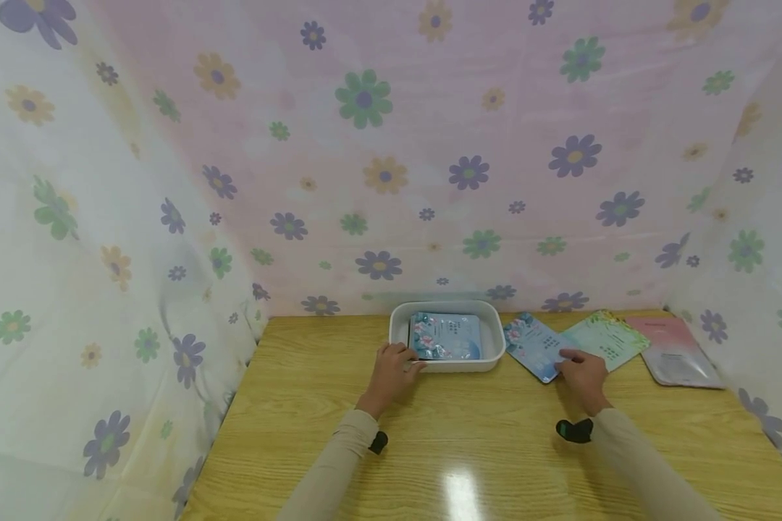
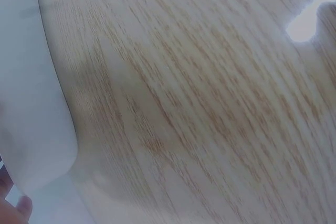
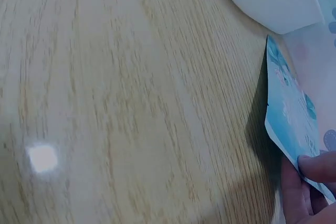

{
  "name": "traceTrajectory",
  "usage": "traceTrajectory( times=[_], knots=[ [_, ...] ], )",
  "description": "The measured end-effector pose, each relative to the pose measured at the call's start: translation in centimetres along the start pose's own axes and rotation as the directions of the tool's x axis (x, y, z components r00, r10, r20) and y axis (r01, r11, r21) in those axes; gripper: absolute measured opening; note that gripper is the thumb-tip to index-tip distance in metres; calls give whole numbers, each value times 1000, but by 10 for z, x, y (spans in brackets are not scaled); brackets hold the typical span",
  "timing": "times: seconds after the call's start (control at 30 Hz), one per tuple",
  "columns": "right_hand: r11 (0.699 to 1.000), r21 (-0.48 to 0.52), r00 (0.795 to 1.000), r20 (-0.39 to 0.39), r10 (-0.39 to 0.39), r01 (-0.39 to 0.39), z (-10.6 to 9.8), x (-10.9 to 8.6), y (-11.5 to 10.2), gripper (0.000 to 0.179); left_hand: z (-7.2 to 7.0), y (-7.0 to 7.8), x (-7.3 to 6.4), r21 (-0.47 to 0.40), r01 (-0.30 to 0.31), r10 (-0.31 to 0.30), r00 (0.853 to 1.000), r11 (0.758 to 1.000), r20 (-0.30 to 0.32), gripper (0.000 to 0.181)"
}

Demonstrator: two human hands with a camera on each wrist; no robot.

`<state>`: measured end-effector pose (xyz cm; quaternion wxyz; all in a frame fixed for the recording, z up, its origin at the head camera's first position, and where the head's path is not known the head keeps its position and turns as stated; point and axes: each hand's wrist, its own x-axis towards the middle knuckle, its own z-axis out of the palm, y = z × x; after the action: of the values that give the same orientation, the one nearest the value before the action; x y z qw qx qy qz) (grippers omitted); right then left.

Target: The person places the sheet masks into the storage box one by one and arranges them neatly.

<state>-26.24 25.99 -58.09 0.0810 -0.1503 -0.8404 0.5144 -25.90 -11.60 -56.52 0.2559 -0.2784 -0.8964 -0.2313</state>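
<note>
A white plastic tray (image 1: 459, 367) with rounded corners stands at the back of the table, a blue floral sheet-mask packet (image 1: 452, 336) lying in it. At its front left corner my left hand (image 1: 394, 373) holds the rim, fingers over the edge and thumb against the outer wall. My right hand (image 1: 584, 376) pinches the lower right edge of another blue floral packet (image 1: 532, 346) between thumb and fingers. In the right wrist view that packet (image 3: 291, 108) is tilted, with a shadow under its edge. Only fingertips (image 2: 21, 208) of the left hand show in the left wrist view.
Right of the held packet lies a pale green packet (image 1: 609, 339), partly covered by it. Farther right is a pink and silver packet (image 1: 678, 354). The wooden table (image 1: 476, 434) meets a flowered cloth backdrop (image 1: 404, 217) behind and at both sides.
</note>
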Motion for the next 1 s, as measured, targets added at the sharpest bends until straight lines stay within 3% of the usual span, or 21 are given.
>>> traceTrajectory(
  times=[0.2, 0.47, 0.77, 1.0],
  knots=[
    [1000, -28, 1000, -3, -4, 3, -5, -3, 3, 30, 1, 0, -1, 2, 5, -5, 1000, 1000, -11, 16],
    [998, -61, 999, 51, -15, 18, -17, -8, -1, 32, 3, -1, 0, -1, 7, -7, 1000, 1000, -22, 16],
    [992, 86, 992, 74, -99, 93, -36, -17, -13, 32, 4, 0, 2, 9, 9, -9, 1000, 1000, -6, 18],
    [992, 91, 983, 154, -105, 91, -57, -20, -24, 35, 3, -1, 0, 11, 9, -9, 1000, 1000, -26, 18]
  ],
)
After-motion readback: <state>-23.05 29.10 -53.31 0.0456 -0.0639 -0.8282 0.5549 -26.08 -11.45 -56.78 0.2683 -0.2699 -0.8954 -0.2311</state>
